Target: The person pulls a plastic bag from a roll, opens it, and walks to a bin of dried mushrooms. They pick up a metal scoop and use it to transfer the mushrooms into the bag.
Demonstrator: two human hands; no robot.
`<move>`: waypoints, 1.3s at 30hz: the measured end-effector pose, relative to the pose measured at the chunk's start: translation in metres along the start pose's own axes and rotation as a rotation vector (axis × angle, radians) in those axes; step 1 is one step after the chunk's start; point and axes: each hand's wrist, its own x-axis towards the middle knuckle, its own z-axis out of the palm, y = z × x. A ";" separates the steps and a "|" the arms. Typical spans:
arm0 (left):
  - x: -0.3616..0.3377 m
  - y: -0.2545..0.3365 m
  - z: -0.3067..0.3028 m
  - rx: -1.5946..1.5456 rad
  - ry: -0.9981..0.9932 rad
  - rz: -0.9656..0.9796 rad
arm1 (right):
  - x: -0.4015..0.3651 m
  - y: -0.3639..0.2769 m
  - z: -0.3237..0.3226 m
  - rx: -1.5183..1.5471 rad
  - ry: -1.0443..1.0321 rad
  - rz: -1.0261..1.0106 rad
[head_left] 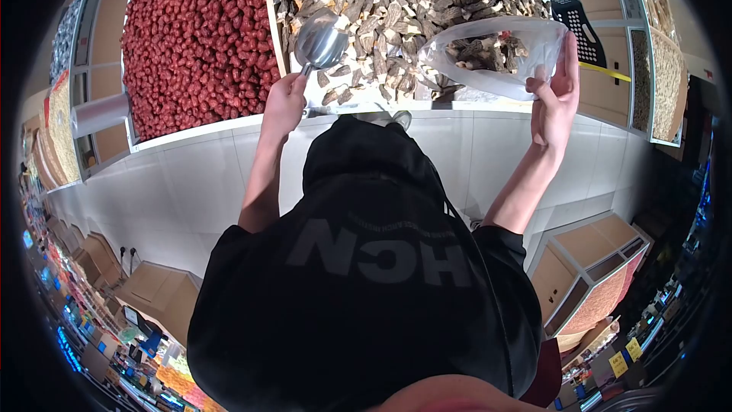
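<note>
So, left hand: closed around the handle of 1 metal scoop, at the near edge of the counter.
Scoop: its shiny bowl is above the left part of the dried mushrooms, pointing to the far side, close to the pale divider.
Right hand: thumb bent inward and pinching the rim of 1 clear plastic bag against the fingers, which extend along its right side.
Bag: held open over the near right part of the mushrooms; dark pieces show within its outline, though whether all are inside or some are seen through the film I cannot tell.
Mushrooms: dark, wrinkled caps with pale stems, loose and scattered more thinly near the front.
Red fruit: a dense heap left of the divider.
Plastic roll: left of the red fruit, at the near corner.
Black basket: right of the mushrooms, just beyond the bag.
</note>
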 end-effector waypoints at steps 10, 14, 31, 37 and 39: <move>0.042 0.016 0.037 -0.557 -0.179 -0.189 | -0.001 -0.001 0.004 -0.009 0.003 0.008; 0.053 0.020 0.044 -0.355 -0.119 -0.090 | -0.002 -0.002 0.008 0.002 0.010 0.025; 0.088 0.023 0.083 -0.355 0.020 0.069 | -0.006 0.003 0.008 0.024 0.010 0.036; 0.098 0.041 0.082 -0.631 -0.123 -0.113 | -0.007 0.002 0.010 0.027 0.009 0.021; 0.105 0.043 0.080 -0.732 -0.203 -0.146 | -0.008 0.003 0.012 0.001 0.014 0.007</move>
